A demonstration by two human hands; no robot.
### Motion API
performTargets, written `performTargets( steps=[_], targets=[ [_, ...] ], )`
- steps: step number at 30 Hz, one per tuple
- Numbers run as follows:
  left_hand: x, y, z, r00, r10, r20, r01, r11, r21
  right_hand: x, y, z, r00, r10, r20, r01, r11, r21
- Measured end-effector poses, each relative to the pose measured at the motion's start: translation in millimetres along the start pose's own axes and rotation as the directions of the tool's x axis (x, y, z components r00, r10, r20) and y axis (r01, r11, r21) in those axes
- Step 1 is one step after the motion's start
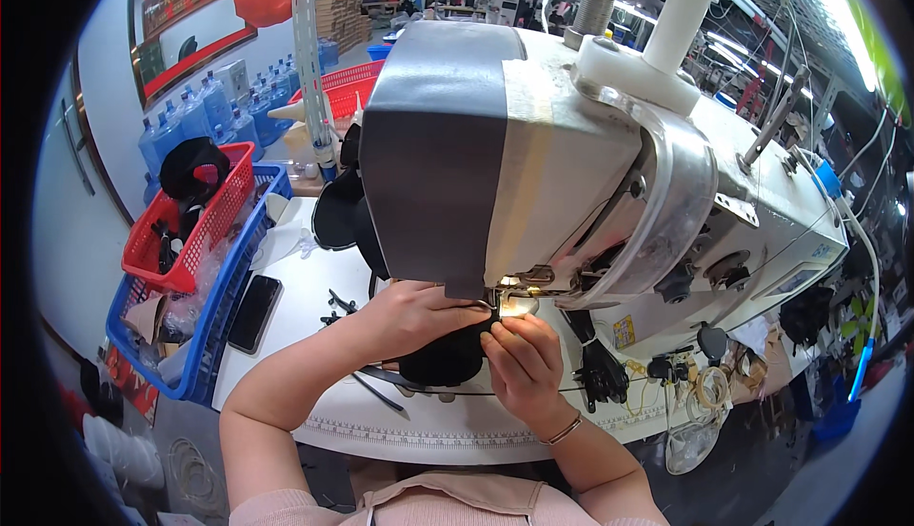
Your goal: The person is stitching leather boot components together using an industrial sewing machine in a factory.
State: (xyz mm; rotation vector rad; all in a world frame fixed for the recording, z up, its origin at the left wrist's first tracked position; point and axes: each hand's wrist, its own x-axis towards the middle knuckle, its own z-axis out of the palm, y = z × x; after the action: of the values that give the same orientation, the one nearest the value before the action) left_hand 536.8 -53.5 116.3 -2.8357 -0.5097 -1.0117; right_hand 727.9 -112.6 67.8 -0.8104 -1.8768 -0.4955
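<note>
A black fabric piece (443,359) with a rounded lower part lies under the head of the sewing machine (438,145), and a small lamp lights the needle area (514,303). My left hand (414,318) reaches in from the left, its fingers pressed together on the fabric's upper edge just beside the needle. On the other side my right hand (526,359) pinches the same edge between thumb and fingers, close to the presser foot. Both sets of fingertips are partly hidden by the machine head and the fabric. Several black rounded pieces (338,214) sit behind the machine head.
A smartphone (254,314) lies left on the white table (419,438), next to a blue basket (205,378) with a red basket (211,231) on top. Black cords (602,376) and tape rolls (711,387) are at the right. Black strips (381,393) lie near my left forearm.
</note>
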Motion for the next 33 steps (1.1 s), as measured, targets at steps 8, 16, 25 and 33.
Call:
performTargets(
  steps=[8,16,25,33],
  targets=[
    [-1,1,3,0.999,-0.034,-0.009,0.034,0.999,-0.007,1,-1,1,1.000,0.001,-0.008,-0.001,1.000,-0.016],
    [-5,-4,11,0.997,-0.037,-0.061,0.032,0.996,-0.080,3,-4,1,1.000,-0.021,0.004,0.021,0.999,-0.041],
    [-8,-5,13,0.997,-0.043,-0.062,0.039,0.998,-0.056,3,-3,1,1.000,-0.014,0.009,0.014,0.999,-0.042],
    [-5,-7,15,0.996,-0.029,-0.089,0.025,0.999,-0.048,2,-3,3,1.000,-0.002,0.000,0.002,1.000,-0.031]
  ],
)
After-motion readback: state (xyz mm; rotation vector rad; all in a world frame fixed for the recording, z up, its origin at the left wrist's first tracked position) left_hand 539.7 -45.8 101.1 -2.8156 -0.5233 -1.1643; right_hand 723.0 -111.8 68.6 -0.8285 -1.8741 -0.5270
